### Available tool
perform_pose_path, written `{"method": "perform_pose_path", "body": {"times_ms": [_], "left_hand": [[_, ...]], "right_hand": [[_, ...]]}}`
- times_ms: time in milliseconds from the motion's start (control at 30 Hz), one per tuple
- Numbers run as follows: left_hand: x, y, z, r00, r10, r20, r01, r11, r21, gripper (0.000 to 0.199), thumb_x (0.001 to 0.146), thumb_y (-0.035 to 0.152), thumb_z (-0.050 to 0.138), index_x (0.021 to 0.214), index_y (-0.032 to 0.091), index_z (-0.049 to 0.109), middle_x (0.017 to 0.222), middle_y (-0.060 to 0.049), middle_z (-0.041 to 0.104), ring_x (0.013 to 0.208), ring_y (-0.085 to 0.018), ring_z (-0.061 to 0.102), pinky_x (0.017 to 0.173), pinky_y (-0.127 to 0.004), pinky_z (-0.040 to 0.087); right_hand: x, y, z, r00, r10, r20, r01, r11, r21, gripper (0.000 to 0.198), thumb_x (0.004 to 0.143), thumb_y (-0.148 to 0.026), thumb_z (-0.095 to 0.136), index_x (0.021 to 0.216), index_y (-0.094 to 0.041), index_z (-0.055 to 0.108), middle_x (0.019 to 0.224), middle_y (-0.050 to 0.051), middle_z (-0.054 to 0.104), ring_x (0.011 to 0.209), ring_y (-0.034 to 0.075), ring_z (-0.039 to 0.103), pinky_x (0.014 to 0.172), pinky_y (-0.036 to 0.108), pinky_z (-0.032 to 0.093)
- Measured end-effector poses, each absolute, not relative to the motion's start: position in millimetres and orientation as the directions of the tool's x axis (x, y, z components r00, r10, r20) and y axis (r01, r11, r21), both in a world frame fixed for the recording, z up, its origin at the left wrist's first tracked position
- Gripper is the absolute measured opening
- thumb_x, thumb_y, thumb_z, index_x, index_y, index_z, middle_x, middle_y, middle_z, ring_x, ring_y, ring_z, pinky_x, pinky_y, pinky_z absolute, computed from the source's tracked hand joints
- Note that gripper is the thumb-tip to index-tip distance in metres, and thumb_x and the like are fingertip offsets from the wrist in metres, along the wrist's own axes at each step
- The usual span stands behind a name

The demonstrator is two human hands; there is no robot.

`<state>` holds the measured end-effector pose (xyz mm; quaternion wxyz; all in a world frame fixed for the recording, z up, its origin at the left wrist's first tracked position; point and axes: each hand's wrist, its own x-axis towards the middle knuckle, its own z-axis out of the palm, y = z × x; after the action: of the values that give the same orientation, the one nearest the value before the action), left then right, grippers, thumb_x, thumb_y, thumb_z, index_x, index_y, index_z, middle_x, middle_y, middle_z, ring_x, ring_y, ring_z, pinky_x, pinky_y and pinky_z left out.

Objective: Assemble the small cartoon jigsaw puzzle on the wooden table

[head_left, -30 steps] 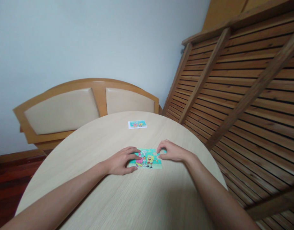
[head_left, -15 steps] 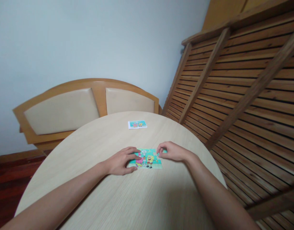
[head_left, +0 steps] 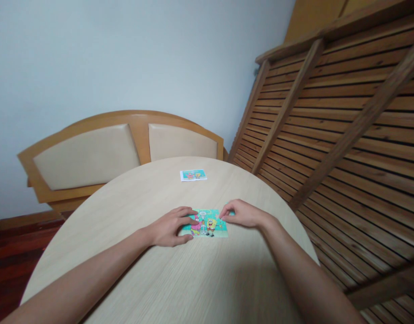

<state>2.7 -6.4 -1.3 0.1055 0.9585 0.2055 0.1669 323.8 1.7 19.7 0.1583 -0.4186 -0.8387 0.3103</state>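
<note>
The left hand (head_left: 169,228) is lying flat, pinning the puzzle (head_left: 207,223) to the bench (head_left: 153,279), while the right hand (head_left: 242,213) is pinching narrow fingers (head_left: 224,211) at its far right corner.

Both hands, left hand (head_left: 169,227) and right hand (head_left: 243,213), rest palm-down, fingers curled.

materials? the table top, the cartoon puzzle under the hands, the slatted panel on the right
Table top: pale wood or wood-look laminate, matte, fine straight grain lines.
Cartoon puzzle: likely printed card, thin and flat, bright colours; piece seams too small to tell. Left hand and right hand rest on its ends.
Slatted panel: bare brown wood, visible grain and knots, little sheen.
</note>
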Motion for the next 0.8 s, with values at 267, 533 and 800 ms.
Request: {"method": "perform_pose_path", "body": {"times_ms": [267, 533, 800], "left_hand": [[3, -6, -3, 0.859, 0.424, 0.286, 0.355, -0.897, 0.264, 0.043, 0.088, 0.038, 0.065, 0.129, 0.024, 0.060, 0.141, -0.010, 0.052, 0.132, -0.031, 0.046, 0.113, -0.046, 0.039], [3, -7, -1, 0.860, 0.426, 0.281, 0.357, -0.895, 0.267, 0.043, 0.088, 0.038, 0.065, 0.129, 0.024, 0.060, 0.141, -0.011, 0.052, 0.133, -0.031, 0.046, 0.113, -0.047, 0.039], [1, -7, -2, 0.861, 0.415, 0.294, 0.343, -0.901, 0.267, 0.043, 0.089, 0.037, 0.064, 0.129, 0.024, 0.060, 0.141, -0.011, 0.052, 0.132, -0.031, 0.046, 0.113, -0.047, 0.039]], "right_hand": [[323, 1, 21, -0.593, 0.805, 0.009, 0.617, 0.462, -0.637, 0.022, 0.082, -0.030, 0.065, 0.092, -0.017, 0.079, 0.090, 0.005, 0.079, 0.082, 0.020, 0.071, 0.074, 0.026, 0.051], [320, 0, 21, -0.580, 0.814, 0.034, 0.643, 0.483, -0.594, 0.017, 0.080, -0.026, 0.066, 0.088, -0.018, 0.078, 0.088, 0.004, 0.078, 0.082, 0.020, 0.071, 0.075, 0.027, 0.050], [342, 5, 23, -0.406, 0.909, 0.094, 0.694, 0.374, -0.615, 0.016, 0.082, -0.029, 0.065, 0.084, -0.017, 0.075, 0.085, 0.006, 0.076, 0.079, 0.020, 0.068, 0.073, 0.028, 0.049]]}}
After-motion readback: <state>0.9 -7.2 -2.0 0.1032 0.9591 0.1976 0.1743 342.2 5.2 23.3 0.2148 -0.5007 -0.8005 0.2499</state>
